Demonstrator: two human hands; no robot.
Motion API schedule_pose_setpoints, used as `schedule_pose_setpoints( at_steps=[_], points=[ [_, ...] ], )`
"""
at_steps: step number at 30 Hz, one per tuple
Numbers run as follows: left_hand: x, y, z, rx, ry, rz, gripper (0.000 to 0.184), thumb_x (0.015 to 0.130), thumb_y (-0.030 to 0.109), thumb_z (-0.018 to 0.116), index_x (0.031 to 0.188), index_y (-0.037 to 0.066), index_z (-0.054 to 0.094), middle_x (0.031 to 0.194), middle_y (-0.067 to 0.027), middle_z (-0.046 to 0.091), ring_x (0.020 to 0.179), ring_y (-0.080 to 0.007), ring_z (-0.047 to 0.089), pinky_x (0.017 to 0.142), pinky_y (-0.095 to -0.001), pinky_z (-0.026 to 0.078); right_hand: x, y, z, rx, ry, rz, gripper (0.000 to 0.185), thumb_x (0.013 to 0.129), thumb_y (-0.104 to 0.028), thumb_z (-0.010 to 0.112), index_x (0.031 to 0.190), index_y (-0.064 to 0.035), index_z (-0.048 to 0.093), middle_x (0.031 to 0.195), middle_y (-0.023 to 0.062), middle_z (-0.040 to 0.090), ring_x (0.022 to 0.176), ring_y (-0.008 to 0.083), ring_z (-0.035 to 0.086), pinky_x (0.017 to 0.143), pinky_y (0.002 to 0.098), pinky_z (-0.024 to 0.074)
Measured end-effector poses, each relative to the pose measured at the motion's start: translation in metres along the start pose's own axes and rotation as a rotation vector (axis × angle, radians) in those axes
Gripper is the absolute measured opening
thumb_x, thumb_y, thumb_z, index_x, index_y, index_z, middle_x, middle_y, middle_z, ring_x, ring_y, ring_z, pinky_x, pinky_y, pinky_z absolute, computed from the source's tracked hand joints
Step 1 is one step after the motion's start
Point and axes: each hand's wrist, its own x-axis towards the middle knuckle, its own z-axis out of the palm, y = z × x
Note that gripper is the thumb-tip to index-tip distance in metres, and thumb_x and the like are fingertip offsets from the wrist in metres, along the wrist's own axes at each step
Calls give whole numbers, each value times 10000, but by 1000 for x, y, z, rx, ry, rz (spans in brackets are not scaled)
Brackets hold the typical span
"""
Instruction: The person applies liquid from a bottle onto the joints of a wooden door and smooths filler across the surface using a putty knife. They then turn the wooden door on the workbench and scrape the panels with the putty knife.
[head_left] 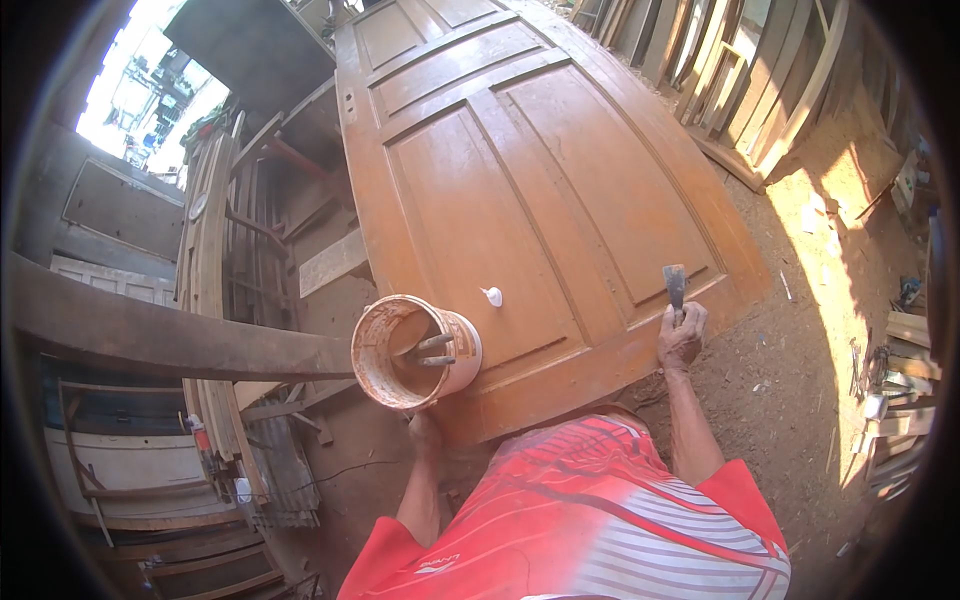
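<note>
A brown panelled wooden door [540, 240] lies flat in front of me. My right hand [683, 338] is closed around the handle of a putty knife [675, 283], its blade pointing away from me over the near right part of the door. On the near left corner stands a stained white bucket [463, 352] with brownish contents and tool handles leaning inside. Just below the bucket is my left hand [425, 432], at the door's edge; its fingers are mostly hidden, so its grip cannot be made out. A small white object [492, 296] rests on the door beside the bucket.
A wooden beam [180, 325] runs in from the left up to the bucket. Long boards [205, 230] are stacked at left. Wooden frames [770, 90] lean at the upper right, above sunlit dirt ground [800, 300]. Scrap wood [905, 385] lies at far right.
</note>
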Motion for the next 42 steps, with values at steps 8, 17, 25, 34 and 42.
schedule_pose_setpoints(
  at_steps=[8, 17, 25, 34, 42],
  points=[
    [-3, 4, 3, -26, -16, 53, 811, 1041, 647, 455, 1312, -105, 599, 1212, -135, 671, 1074, -202, 622, 936, -366, 508, -1, 4, 3, -15, 22, -27, 214, 901, -172, 705, 986, -42, 558, 1036, 139, 587, 1010, 358, 597, 859, 482, 492],
    [3, -9, 2, -44, -44, 138, 838, 1028, 667, 461, 1308, -109, 604, 1212, -135, 674, 1072, -213, 625, 939, -374, 508, 0, 3, 2, -6, 16, -22, 208, 899, -172, 706, 971, -44, 559, 1019, 135, 589, 1014, 356, 590, 860, 486, 486],
    [-2, 0, 3, 14, 18, 67, 850, 1029, 686, 434, 1301, -100, 610, 1191, -136, 681, 1059, -202, 624, 919, -372, 514, 0, 4, 2, -7, 3, -18, 211, 901, -173, 706, 969, -36, 562, 1027, 141, 593, 1028, 358, 586, 875, 487, 484],
    [4, -6, 3, -36, 2, 48, 833, 1036, 678, 421, 1301, -88, 614, 1188, -139, 685, 1068, -210, 634, 912, -376, 522, 0, 4, 2, -8, 0, -18, 219, 908, -181, 699, 994, -24, 573, 1043, 154, 596, 1039, 366, 586, 887, 491, 486],
    [6, -11, 0, 40, -5, 91, 823, 1032, 668, 444, 1295, -93, 617, 1195, -150, 680, 1069, -224, 638, 914, -385, 521, -1, 7, 4, -7, -3, -17, 222, 912, -185, 693, 996, -18, 572, 1044, 156, 593, 1037, 368, 584, 885, 492, 485]
  ],
)
